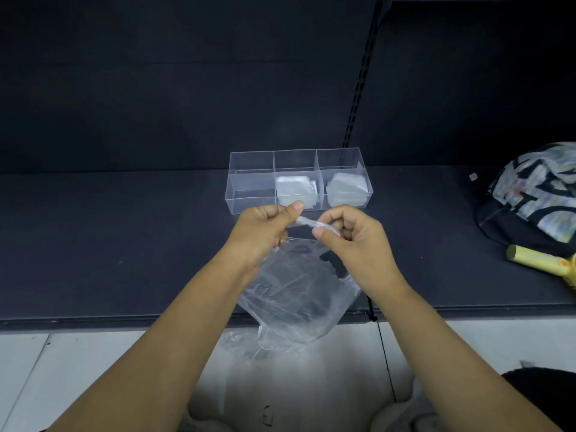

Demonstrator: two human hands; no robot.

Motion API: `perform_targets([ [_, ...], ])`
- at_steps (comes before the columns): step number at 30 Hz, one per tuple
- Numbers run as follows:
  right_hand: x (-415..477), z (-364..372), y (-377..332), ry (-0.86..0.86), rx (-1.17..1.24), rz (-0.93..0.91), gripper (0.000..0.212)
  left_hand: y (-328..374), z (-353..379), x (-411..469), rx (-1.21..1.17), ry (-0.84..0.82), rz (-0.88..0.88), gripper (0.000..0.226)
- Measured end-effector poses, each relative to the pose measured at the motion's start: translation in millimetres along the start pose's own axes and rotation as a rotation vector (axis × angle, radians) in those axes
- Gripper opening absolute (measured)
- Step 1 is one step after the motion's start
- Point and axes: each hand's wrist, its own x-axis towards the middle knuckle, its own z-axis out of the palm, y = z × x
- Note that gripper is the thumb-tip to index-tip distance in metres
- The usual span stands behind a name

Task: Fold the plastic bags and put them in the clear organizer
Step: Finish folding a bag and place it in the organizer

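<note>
A clear plastic bag (pixel 293 294) hangs in the air in front of the dark shelf, crumpled and unfolded. My left hand (pixel 265 229) and my right hand (pixel 349 235) both pinch its twisted top handle, a short strip stretched between them. Just behind my hands stands the clear organizer (pixel 249 182) with three compartments. Folded white bags (pixel 294 188) lie in the middle compartment and more folded bags (pixel 347 190) in the right one. The left compartment holds nothing visible.
The organizer rests on a dark shelf (pixel 124 244) with a dark back panel. A patterned bag (pixel 536 194) and a yellow-green handled object (pixel 542 263) lie at the right. More clear plastic (pixel 240 344) lies on the pale floor below the shelf edge.
</note>
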Motion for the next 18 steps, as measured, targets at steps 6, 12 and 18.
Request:
perform_targets([
  [6,-0.1,0.5,-2.0,-0.014,0.302,0.234,0.02,2.4,-3.4,-2.1,-0.037,-0.086,0.063,0.041],
  [12,2.4,-2.8,-2.1,-0.042,0.52,0.32,0.02,0.3,-7.1,-1.4,0.027,-0.15,0.055,0.033],
  [18,5.6,-10.3,-0.4,-0.077,0.717,0.454,0.033,-5.8,-14.1,1.4,-0.184,-0.112,0.014,0.04],
])
